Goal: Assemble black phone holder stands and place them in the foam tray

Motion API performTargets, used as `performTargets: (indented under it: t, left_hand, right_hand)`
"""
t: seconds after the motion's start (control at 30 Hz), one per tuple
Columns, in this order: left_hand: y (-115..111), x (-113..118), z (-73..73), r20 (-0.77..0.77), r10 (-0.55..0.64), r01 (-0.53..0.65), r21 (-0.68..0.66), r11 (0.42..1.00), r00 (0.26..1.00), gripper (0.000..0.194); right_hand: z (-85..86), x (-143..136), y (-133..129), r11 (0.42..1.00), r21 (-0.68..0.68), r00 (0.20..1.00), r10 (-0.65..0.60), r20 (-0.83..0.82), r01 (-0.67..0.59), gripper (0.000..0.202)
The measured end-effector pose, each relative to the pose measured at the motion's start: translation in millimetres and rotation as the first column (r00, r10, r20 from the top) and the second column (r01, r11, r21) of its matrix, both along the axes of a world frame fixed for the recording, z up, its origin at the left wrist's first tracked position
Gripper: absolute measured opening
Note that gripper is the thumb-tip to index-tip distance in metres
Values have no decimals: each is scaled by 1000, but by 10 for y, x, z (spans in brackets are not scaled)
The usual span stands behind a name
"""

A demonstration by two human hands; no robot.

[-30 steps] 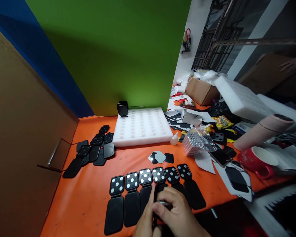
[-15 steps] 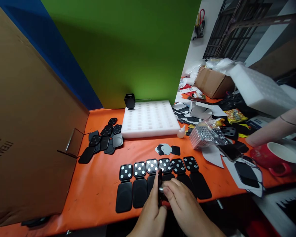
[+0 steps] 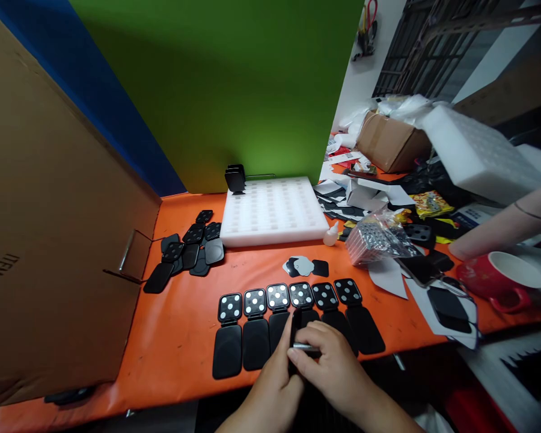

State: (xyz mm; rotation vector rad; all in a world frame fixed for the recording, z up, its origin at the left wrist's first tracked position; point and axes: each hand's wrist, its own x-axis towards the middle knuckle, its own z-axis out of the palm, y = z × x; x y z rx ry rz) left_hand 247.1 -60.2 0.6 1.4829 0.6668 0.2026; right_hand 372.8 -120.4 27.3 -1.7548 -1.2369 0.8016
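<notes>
My left hand (image 3: 273,376) is closed on a thin black plate (image 3: 296,317) held upright, edge-on to me. My right hand (image 3: 336,361) pinches a short, silvery, rod-like metal piece (image 3: 305,347) with its end against or close to that plate; contact is hard to make out. Behind and under my hands lies a row of several unfolded black cases (image 3: 228,352). Their upper halves (image 3: 255,302) carry white dots and the lower halves are plain black. My hands partly cover the middle cases.
Left of the row lies a pile of black cases (image 3: 190,255) near a cardboard box (image 3: 67,240). Behind are a white foam tray (image 3: 275,210), a small dropper bottle (image 3: 330,235) and wavy-edged silvery pieces (image 3: 303,266). A red mug (image 3: 478,279) and a phone (image 3: 448,308) are at right.
My right fingers have shifted on the metal piece, and more of its length shows. The black plate leans slightly differently. The whole view has moved a little; the row lies as before.
</notes>
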Motion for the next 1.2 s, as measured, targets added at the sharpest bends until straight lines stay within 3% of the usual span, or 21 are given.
performTargets:
  t: [0.07, 0.13, 0.17, 0.23, 0.33, 0.47, 0.67, 0.77, 0.83, 0.93, 1.0, 1.1, 1.2]
  left_hand:
    - [-25, 16, 5, 2, 19, -18, -184, 983, 1000, 80]
    - [-29, 22, 13, -1, -12, 12, -254, 967, 1000, 85]
    - [-22, 18, 14, -3, -42, 41, -205, 978, 999, 85]
    - [6, -1, 8, -26, -97, 98, 15, 995, 995, 83]
    - [46, -44, -22, -90, -160, 180, 288, 941, 983, 82]
    - [46, -85, -65, -151, -217, 259, 372, 891, 964, 83]
    - [18, -96, -10, -195, -268, 325, 383, 865, 943, 81]
    - [34, -70, 60, -128, -254, 281, 303, 911, 959, 70]
    - [60, -37, 89, -58, -132, 142, 225, 964, 990, 53]
    - [110, 8, 108, 0, 115, -115, 44, 992, 993, 36]
    - [141, 13, 132, 19, 165, -165, -22, 986, 986, 34]
    - [171, -23, 214, 39, 95, -99, 127, 987, 995, 33]
    - [178, -76, 305, 39, -10, -5, 364, 931, 999, 37]
  right_hand:
    - [-67, 20, 0, 1000, -28, 971, -15, -238, 8, 22]
    - [-111, 45, 2, 996, -72, 922, -67, -380, 43, 29]
    - [-116, 59, 4, 994, -80, 923, -98, -371, 73, 32]
    - [-83, 84, 4, 991, -49, 968, -128, -214, 121, 33]
    - [34, 109, -14, 995, -36, 993, -86, 75, 89, 30]
    - [132, 126, -57, 994, -104, 984, -17, 178, 36, 22]
    - [2, 109, -76, 997, -56, 998, -56, -4, 56, 29]
    - [-28, 64, -66, 994, -3, 991, -110, -71, 110, 29]
    - [-16, 35, -57, 994, 8, 970, -103, -219, 107, 29]
    - [10, 11, -52, 995, -13, 842, -87, -533, 95, 34]
    - [21, 4, -60, 995, -40, 765, -99, -636, 95, 35]
    - [29, -27, -85, 993, -68, 780, -115, -615, 93, 33]
    - [26, -107, -122, 990, -111, 759, -141, -636, 91, 32]
